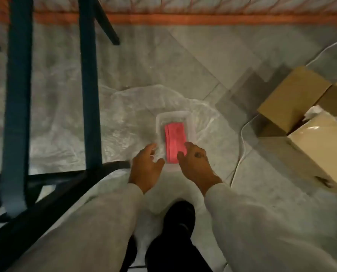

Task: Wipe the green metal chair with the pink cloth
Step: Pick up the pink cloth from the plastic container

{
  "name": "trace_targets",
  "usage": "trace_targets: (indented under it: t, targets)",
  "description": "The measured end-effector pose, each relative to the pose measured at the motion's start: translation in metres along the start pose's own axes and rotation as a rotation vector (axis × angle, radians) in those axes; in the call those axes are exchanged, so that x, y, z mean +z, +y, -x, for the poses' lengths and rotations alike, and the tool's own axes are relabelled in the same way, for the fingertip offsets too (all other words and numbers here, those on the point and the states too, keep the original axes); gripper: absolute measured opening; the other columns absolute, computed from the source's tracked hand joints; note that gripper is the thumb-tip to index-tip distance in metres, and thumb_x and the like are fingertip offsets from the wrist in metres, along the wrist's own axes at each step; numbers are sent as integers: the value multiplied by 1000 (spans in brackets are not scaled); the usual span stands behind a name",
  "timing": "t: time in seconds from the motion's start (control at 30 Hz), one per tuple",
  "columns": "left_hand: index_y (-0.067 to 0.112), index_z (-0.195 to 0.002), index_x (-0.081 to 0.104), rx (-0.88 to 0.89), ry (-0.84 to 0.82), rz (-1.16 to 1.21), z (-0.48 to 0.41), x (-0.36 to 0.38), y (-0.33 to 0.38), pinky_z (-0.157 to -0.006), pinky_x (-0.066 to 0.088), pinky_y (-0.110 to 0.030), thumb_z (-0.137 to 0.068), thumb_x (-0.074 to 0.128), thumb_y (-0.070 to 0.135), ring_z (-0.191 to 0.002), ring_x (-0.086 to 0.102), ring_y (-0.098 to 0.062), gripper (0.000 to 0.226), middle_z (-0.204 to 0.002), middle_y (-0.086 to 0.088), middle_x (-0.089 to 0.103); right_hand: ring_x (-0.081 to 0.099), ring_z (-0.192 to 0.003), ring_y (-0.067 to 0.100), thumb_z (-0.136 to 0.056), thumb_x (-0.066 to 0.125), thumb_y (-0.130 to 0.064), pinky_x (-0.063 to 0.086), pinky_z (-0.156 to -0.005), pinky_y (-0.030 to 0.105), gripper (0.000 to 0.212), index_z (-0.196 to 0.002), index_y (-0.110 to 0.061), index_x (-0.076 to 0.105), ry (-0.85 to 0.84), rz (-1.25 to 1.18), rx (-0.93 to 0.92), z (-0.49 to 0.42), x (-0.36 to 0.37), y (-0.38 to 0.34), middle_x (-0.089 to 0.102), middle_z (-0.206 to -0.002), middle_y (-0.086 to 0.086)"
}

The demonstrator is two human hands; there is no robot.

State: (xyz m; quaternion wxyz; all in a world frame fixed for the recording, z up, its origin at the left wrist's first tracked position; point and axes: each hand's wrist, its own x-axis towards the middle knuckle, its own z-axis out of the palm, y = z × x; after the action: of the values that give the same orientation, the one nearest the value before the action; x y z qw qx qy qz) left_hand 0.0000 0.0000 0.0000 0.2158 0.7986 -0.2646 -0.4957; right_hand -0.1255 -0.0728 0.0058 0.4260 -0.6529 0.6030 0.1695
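A folded pink cloth (174,140) lies inside a clear plastic tub (173,117) on the floor, on a sheet of clear plastic. My right hand (195,163) rests on the cloth's near right corner, fingers bent on it. At the tub's near left corner, my left hand (147,165) has its fingers apart; whether it touches the tub is unclear. The green metal chair (90,85) fills the left side, its slats and dark frame seen from above, apart from both hands.
Open cardboard boxes (293,99) stand at the right. A white cable (242,134) runs along the floor beside them. The clear plastic sheet (124,118) covers the tiled floor. An orange-edged rug (203,17) lies at the far side. My dark shoe (178,218) is below.
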Motion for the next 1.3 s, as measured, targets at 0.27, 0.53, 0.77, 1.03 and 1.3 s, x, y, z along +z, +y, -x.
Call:
trace_targets:
  t: [0.27,0.53,0.77,1.03,1.3]
  targets:
    - [26,-141,45,19,2,79,-67,37,-42,-88,48,-25,-91,58,2,-104,59,-12,57,-117,2,59,49,-115,42,-94,49,-9,41,-97,42,61,-143,12,19,65,63,11,-88,61,21,37,-133,28]
    - [33,-142,39,58,12,68,-75,45,-60,-65,47,-3,-92,59,3,-92,62,-3,62,-114,2,61,40,-121,32,-97,38,-4,29,-85,31,36,-132,5,34,154,42,38,-116,100,42,37,-135,22]
    - [27,-144,39,18,-10,45,-58,32,-55,-86,46,-23,-93,53,1,-106,60,-14,59,-122,-1,58,59,-98,33,-81,69,-27,44,-75,31,34,-101,-1,62,106,-179,110,-114,76,31,64,-101,19]
    - [18,-128,57,-25,-25,19,-8,-9,-2,-87,42,-19,-92,61,8,-102,57,-8,38,-121,0,64,48,-55,4,-76,78,-29,35,-43,10,25,-81,-13,59,140,-315,32,-20,8,-5,58,-71,-1]
    - [25,-128,57,2,-40,92,68,-57,76,-86,43,-17,-92,62,31,-108,58,-6,37,-116,13,62,61,-57,13,-75,79,-35,49,-48,24,23,-87,-17,71,58,-504,13,87,-85,-47,69,-72,-2]
